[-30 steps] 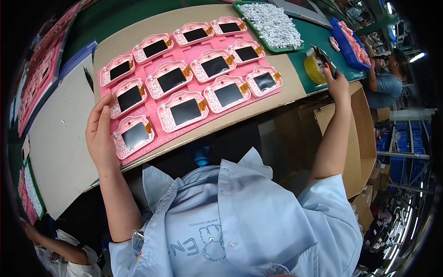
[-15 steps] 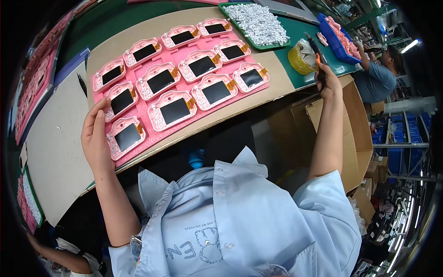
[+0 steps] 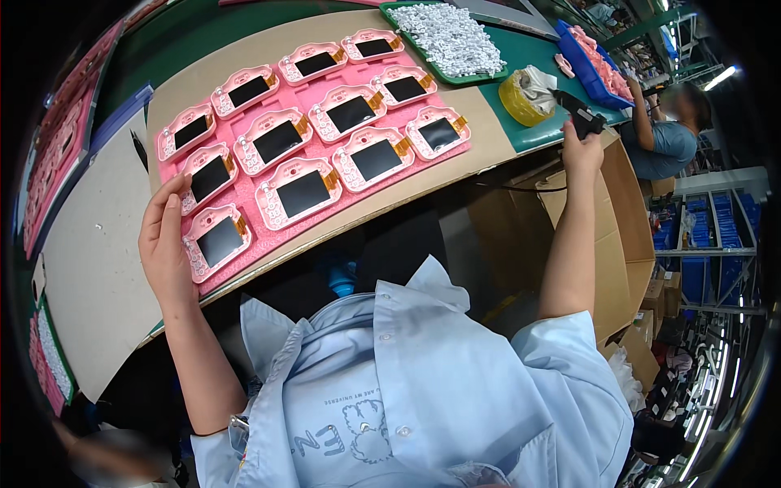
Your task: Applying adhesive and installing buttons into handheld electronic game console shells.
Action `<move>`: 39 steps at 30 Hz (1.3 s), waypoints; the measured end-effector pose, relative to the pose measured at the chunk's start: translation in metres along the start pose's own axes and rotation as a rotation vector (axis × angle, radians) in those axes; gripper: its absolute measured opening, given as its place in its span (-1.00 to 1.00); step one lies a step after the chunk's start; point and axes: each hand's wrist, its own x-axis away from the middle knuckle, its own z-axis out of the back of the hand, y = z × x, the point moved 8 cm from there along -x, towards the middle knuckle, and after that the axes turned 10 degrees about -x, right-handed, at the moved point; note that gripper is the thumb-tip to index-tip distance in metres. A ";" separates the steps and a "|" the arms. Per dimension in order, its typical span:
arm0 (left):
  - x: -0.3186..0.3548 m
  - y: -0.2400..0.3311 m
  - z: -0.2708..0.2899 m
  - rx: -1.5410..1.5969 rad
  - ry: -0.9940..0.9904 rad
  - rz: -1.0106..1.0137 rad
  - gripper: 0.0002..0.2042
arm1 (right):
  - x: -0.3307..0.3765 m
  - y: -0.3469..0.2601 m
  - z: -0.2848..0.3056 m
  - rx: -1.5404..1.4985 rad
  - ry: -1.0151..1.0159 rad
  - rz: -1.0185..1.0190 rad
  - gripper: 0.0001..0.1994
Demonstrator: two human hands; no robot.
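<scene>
Several pink handheld-game shells (image 3: 298, 193), each with a black screen and an amber ribbon cable, lie in rows on a pink foam sheet (image 3: 268, 236). My left hand (image 3: 167, 244) lies at the sheet's left edge, fingers stretched, its fingertips by the rim of one shell (image 3: 209, 179). Over at the right, my right hand (image 3: 582, 153) is closed round a black glue gun (image 3: 579, 114), its tip pointing left toward a yellow tub (image 3: 521, 102) with white crumpled material (image 3: 539, 84) in it. My right fingers partly cover the handle.
Brown cardboard (image 3: 488, 134) lies under the foam sheet. Beyond stand a green tray (image 3: 468, 80) of small whitish parts and a blue bin (image 3: 569, 50) of pink parts. A tall open carton (image 3: 630, 236) stands beside my right arm. Another person (image 3: 663, 134) works at the far right.
The glue gun has turned in my right hand's grip, its tip swinging down and to the left toward the tub. My left hand has stayed by the same shell.
</scene>
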 end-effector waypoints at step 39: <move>0.061 0.006 0.021 -0.192 -0.104 -0.314 -0.44 | 0.265 -0.082 -0.124 -1.075 -1.260 -0.129 -0.61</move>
